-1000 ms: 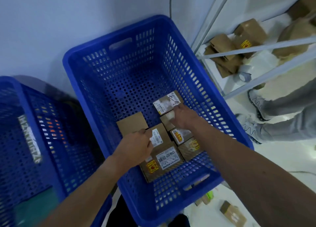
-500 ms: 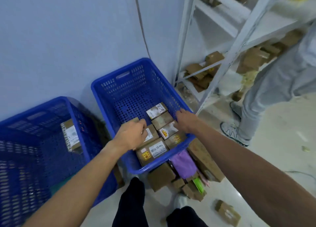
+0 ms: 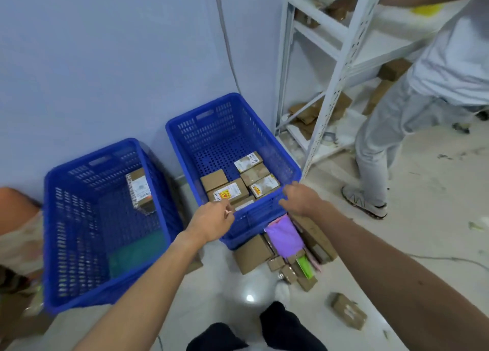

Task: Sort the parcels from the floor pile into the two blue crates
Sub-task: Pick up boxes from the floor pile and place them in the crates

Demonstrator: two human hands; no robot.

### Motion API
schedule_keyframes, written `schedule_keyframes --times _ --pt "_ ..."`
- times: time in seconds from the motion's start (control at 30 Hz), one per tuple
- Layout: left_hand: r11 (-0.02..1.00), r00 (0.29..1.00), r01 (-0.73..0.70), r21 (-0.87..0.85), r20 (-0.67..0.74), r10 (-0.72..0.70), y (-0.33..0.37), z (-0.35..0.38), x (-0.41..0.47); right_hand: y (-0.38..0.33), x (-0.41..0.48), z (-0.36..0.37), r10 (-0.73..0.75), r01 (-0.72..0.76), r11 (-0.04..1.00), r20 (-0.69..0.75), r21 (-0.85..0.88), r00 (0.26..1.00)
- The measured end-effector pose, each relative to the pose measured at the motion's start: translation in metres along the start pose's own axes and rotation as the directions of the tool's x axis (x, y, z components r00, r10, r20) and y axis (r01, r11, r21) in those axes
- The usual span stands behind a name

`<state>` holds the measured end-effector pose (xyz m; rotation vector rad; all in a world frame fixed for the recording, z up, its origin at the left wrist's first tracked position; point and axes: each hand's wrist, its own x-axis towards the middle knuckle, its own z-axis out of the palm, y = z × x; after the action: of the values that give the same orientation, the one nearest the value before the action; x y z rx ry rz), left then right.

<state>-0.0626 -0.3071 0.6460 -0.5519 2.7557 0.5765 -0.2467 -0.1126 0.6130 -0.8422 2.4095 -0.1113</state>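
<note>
2 blue crates sit on the floor vs. the wall: left crate (image 3: pixel 105 226) w/ 1 labelled box leaning on its right wall and something green at the bottom; right crate (image 3: pixel 232 149) w/ approx. 6 cardboard parcels (image 3: pixel 230 190) packed flat in its near half. Floor pile (image 3: pixel 285 247) lies just in front of the right crate, touching its near wall: a big brown box, a purple mailer (image 3: pixel 284 235), a long box at right, several small boxes and a green item; 1 stray box (image 3: pixel 348 313) sits apart, nearer the feet.

Left hand (image 3: pixel 211 222) hovers over the right crate's near rim, fingers loosely curled, holding nothing I can make out. Right hand (image 3: pixel 300 198) is at the rim's right corner, fingers spread, empty.

Step in hand, as I judge it: go to the pile for the next parcel. To do it well: drop both hands straight down to the pile, take top items 1st (purple mailer, small boxes) so nothing underneath shifts, read the label before choosing a crate, and lay it flat beside the others. Mind the 2nd person (image 3: pixel 397 128) standing close at the shelving (image 3: pixel 330 86).
</note>
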Motion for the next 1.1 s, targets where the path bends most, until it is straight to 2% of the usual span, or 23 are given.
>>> schedule_keyframes --times 0.17,0.47,0.8,0.93,1.1 --pt "0.999 0.996 0.046 -0.024 0.073 -0.044 -0.011 0.048 -0.041 0.019 -0.080 0.060 0.168 -0.169 0.983 0.024 0.078 0.986" --pt "0.990 0.955 0.137 -0.044 0.270 -0.120 -0.013 0.139 -0.116 0.057 -0.220 0.156 0.339 -0.347 0.938 0.156 0.026 0.928" --pt "0.974 0.938 0.154 -0.167 0.336 -0.091 0.081 0.226 -0.129 0.158 -0.278 0.242 0.377 -0.386 0.922 0.263 -0.018 0.888" --pt "0.967 0.922 0.199 -0.158 0.365 -0.130 0.120 0.293 -0.122 0.219 -0.269 0.290 0.349 -0.354 0.935 0.194 -0.010 0.917" --pt "0.971 0.909 0.195 -0.137 0.398 -0.126 0.161 0.403 -0.098 0.292 -0.242 0.359 0.257 -0.250 0.966 0.258 -0.059 0.931"
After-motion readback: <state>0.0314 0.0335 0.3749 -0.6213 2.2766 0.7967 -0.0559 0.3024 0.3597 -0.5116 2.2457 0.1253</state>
